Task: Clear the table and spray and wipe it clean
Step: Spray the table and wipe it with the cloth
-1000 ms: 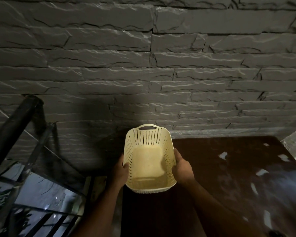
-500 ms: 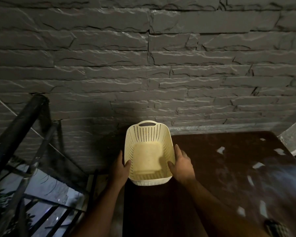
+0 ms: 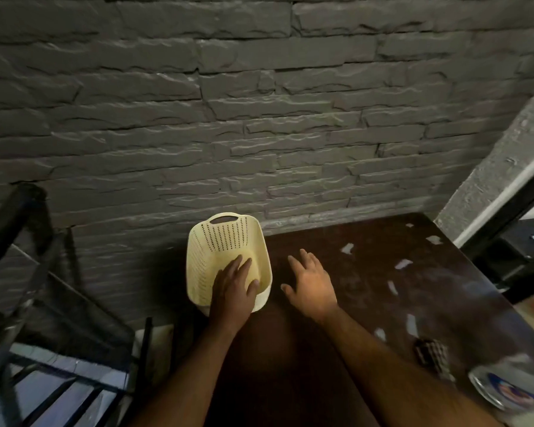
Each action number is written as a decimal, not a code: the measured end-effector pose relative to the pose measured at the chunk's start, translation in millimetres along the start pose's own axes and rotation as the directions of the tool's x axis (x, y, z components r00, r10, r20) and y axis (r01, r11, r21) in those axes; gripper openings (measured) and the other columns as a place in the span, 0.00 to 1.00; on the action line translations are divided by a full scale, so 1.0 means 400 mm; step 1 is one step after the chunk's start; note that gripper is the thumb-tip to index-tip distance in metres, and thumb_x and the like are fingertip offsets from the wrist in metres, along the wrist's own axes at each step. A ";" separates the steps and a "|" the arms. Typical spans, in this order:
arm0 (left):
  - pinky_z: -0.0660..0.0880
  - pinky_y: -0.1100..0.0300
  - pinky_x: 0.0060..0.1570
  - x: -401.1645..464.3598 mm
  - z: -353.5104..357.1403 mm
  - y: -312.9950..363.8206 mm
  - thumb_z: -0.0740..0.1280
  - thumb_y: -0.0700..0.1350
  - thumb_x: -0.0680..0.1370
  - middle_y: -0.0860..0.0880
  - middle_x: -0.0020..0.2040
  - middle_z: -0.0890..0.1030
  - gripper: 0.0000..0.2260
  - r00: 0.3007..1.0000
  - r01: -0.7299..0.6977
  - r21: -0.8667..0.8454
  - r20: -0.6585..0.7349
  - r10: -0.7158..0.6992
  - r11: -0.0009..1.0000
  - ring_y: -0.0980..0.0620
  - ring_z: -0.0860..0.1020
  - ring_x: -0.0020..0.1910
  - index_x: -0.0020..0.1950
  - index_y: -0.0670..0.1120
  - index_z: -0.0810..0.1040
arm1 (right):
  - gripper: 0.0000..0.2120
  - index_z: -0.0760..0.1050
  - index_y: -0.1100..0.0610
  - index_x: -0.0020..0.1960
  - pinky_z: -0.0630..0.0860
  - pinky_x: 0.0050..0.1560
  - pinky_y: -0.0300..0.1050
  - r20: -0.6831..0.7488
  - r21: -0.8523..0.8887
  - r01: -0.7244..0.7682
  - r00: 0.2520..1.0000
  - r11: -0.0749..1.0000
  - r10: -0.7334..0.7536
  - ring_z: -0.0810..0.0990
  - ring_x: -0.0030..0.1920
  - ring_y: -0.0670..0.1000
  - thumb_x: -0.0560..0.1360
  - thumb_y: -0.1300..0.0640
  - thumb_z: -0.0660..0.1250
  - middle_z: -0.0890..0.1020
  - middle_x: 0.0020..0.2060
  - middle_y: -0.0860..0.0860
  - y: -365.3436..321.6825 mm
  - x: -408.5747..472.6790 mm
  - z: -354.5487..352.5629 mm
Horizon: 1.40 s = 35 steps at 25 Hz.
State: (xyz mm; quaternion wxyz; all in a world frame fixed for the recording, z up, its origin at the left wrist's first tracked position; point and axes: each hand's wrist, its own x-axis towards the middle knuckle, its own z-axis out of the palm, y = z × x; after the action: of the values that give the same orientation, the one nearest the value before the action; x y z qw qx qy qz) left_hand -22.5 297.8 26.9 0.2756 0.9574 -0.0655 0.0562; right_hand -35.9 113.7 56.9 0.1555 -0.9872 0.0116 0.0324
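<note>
Under the left hand point(image 3: 233, 288) sits the basket point(image 3: 225, 257), right hand point(image 3: 310, 286) beside it.

The basket point(image 3: 225, 245) stands on the table point(image 3: 290, 365), at its far left corner, close to the wall point(image 3: 259, 118) behind. The left hand point(image 3: 233, 288) reaches into the basket; the right hand point(image 3: 310, 285) lies just right of it. Paper scraps point(image 3: 403, 264) lie farther right of the basket, and a plate point(image 3: 503, 392) sits at the near right edge. A railing point(image 3: 28, 272) stands left of the basket, off the table.
</note>
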 end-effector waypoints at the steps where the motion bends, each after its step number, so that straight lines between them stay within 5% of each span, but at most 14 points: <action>1: 0.61 0.45 0.71 -0.010 0.015 0.029 0.66 0.48 0.77 0.48 0.73 0.68 0.22 1.000 -0.027 -0.007 -0.009 0.027 1.000 0.47 0.65 0.73 0.71 0.49 0.71 | 0.34 0.57 0.50 0.78 0.58 0.76 0.54 0.002 -0.005 -0.006 1.000 1.000 0.006 0.52 0.79 0.56 0.77 0.43 0.65 0.55 0.79 0.55 0.026 -0.015 -0.018; 17: 0.65 0.50 0.70 -0.192 0.261 0.637 0.64 0.49 0.79 0.52 0.74 0.66 0.21 0.994 -0.080 -0.109 0.064 0.087 0.991 0.54 0.63 0.73 0.72 0.54 0.68 | 0.27 0.65 0.51 0.74 0.58 0.75 0.54 -0.044 0.025 0.015 0.999 1.000 -0.014 0.59 0.77 0.55 0.77 0.47 0.67 0.64 0.76 0.54 0.501 -0.262 -0.321; 23: 0.65 0.52 0.69 -0.171 0.321 0.765 0.65 0.47 0.78 0.51 0.73 0.67 0.21 0.975 -0.182 -0.173 0.094 0.200 0.968 0.52 0.65 0.71 0.72 0.54 0.68 | 0.25 0.71 0.53 0.69 0.69 0.68 0.51 -0.148 0.044 0.007 0.989 0.999 -0.001 0.71 0.68 0.53 0.75 0.46 0.68 0.75 0.67 0.53 0.587 -0.261 -0.456; 28: 0.66 0.56 0.67 -0.126 0.388 0.828 0.64 0.48 0.79 0.50 0.73 0.67 0.20 0.962 -0.199 -0.211 0.145 0.232 0.957 0.53 0.66 0.71 0.71 0.52 0.69 | 0.24 0.73 0.52 0.68 0.76 0.59 0.50 -0.093 0.134 -0.106 0.989 0.985 0.119 0.78 0.58 0.52 0.75 0.45 0.69 0.77 0.63 0.52 0.694 -0.268 -0.551; 35: 0.68 0.51 0.67 -0.145 0.482 0.855 0.63 0.53 0.79 0.52 0.73 0.66 0.23 0.949 -0.002 -0.105 0.312 0.034 0.995 0.51 0.67 0.70 0.73 0.53 0.66 | 0.18 0.77 0.54 0.62 0.73 0.53 0.43 -0.061 0.263 -0.232 0.965 0.936 0.256 0.79 0.56 0.53 0.75 0.47 0.70 0.82 0.56 0.53 0.873 -0.255 -0.585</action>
State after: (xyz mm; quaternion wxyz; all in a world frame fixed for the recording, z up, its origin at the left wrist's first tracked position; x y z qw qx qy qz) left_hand -119.2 -87.2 34.3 0.3102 0.9380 -0.1200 -0.0975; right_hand -135.0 -289.1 178.9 0.2746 -0.9505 0.1455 0.0030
